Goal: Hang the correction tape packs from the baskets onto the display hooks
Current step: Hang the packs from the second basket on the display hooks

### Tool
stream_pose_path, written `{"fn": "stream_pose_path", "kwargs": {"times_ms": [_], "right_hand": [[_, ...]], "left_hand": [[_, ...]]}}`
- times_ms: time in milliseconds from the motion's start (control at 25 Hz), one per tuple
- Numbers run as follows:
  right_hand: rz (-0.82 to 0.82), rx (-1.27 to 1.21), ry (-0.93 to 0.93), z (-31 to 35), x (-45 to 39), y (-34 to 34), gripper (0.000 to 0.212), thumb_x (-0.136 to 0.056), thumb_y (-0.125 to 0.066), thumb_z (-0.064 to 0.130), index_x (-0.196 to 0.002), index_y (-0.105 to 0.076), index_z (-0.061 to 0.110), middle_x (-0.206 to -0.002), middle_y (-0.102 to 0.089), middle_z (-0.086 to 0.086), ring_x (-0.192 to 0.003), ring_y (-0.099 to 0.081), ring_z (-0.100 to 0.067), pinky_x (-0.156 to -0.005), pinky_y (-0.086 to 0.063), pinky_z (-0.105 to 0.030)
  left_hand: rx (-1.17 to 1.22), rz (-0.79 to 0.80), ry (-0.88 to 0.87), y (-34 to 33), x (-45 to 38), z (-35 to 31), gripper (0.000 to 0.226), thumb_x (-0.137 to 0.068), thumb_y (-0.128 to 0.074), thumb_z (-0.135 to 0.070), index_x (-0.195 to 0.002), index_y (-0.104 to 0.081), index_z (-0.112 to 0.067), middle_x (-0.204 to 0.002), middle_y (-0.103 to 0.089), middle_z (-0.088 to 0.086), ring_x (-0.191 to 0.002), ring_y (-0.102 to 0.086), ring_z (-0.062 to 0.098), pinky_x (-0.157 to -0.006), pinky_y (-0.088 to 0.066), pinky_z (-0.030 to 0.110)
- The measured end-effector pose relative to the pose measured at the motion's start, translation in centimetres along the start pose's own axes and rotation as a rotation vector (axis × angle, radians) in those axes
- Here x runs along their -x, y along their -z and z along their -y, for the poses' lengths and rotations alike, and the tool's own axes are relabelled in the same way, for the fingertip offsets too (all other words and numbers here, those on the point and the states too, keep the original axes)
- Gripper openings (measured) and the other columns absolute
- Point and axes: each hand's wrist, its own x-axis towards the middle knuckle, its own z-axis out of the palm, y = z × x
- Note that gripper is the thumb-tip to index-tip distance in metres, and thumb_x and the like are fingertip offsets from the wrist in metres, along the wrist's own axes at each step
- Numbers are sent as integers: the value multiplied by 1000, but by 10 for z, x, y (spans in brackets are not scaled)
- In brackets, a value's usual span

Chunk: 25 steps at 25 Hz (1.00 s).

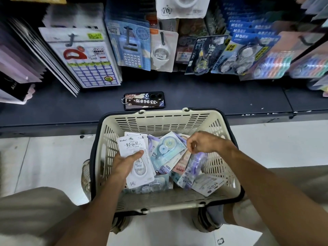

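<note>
Left hand held a small stack of white correction tape packs, thumb pressed flat across the top card, fingers hidden beneath. Right hand was curled, fingertips seeming to pinch the corner of a card in the heap; which card, I could not tell. A purple pack lay just below that grip.

Judgement: the step in hand was gathering matching packs before hanging. Best done by squaring the stack so the hang-holes line up, then threading several onto one hook at once.

Materials: packs were thin glossy card with clear moulded blisters over round tape dispensers; slippery, liable to fan apart. A pale blue pack lay between the two grips, tilted.

Around them, the cream basket, rigid slotted plastic with dark handles, stood on the floor. Beyond its far rim, a phone with a key tag rested on the dark shelf. Above that, display hooks carried carded stationery.
</note>
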Motion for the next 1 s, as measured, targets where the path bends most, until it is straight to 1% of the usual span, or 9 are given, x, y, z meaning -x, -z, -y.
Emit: {"fn": "stream_pose_path", "kwargs": {"times_ms": [160, 320, 400, 560, 640, 720, 840, 920, 1000], "right_hand": [[-8, 215, 15, 0, -1, -4, 44, -87, -61, -1, -119, -67, 29, -122, -69, 4, -108, -61, -19, -86, -50, -32], [55, 551, 62, 12, -6, -51, 68, -89, -63, 5, -149, -45, 29, -163, -31, 1, -147, -29, -26, -118, -28, -43], [64, 665, 55, 19, -11, -65, 68, -90, -68, 12, -151, -42, 29, -164, -23, -3, -148, -24, -29, -121, -23, -50], [-11, 765, 127, 27, -16, -66, 42, -94, -61, 11, -135, -58, 20, -146, -44, -12, -137, -36, -33, -114, -29, -51], [21, 442, 167, 29, -15, -57, 19, -96, -58, 14, -113, -68, 18, -116, -64, -9, -117, -52, -31, -97, -40, -39], [1, 156, 178, 30, -16, -35, 11, -97, -59, 14, -90, -62, 21, -87, -62, 3, -94, -62, -24, -80, -45, -31], [-89, -416, 137, 28, -21, 8, 18, -96, -63, 6, -87, -58, 20, -86, -68, 9, -81, -69, -11, -72, -53, -27], [-135, -955, 99, 27, -14, 22, 13, -96, -64, 4, -92, -62, 16, -88, -76, 3, -78, -72, -11, -65, -58, -26], [-128, -1230, -27, 31, -9, 11, 9, -97, -63, 11, -106, -64, 11, -98, -77, -4, -81, -73, -15, -68, -61, -28]], "left_hand": [[-17, 5, 11, -1, 1, -2, 32, -74, -90, -20, -102, -75, -19, -99, -79, 2, -91, -74, 25, -92, -58, 48], [-56, 57, -20, -2, 2, -2, 43, -72, -92, -21, -112, -74, -18, -104, -79, 1, -99, -74, 25, -97, -56, 50], [-53, 59, -13, -1, 2, 0, 45, -73, -91, -20, -114, -74, -17, -106, -79, 3, -101, -74, 27, -98, -56, 51], [-29, 41, 21, 1, 0, 1, 42, -74, -91, -21, -112, -74, -16, -105, -79, 5, -95, -75, 26, -89, -59, 44], [-32, 47, 20, 2, -1, 0, 41, -74, -91, -21, -111, -75, -17, -101, -80, 3, -92, -75, 25, -84, -59, 40], [-15, 44, 26, 1, -3, 2, 37, -73, -91, -21, -107, -75, -17, -94, -80, -1, -90, -76, 24, -82, -59, 40], [17, 22, 41, 0, -5, 2, 32, -73, -91, -22, -101, -75, -17, -86, -80, -3, -86, -76, 25, -77, -59, 39], [23, 38, 53, 1, -5, 3, 36, -75, -89, -23, -107, -75, -17, -97, -80, 4, -92, -75, 29, -86, -60, 47], [17, 72, 65, 0, -4, 3, 40, -76, -88, -27, -112, -74, -18, -103, -80, 6, -99, -74, 31, -96, -56, 53]]}}
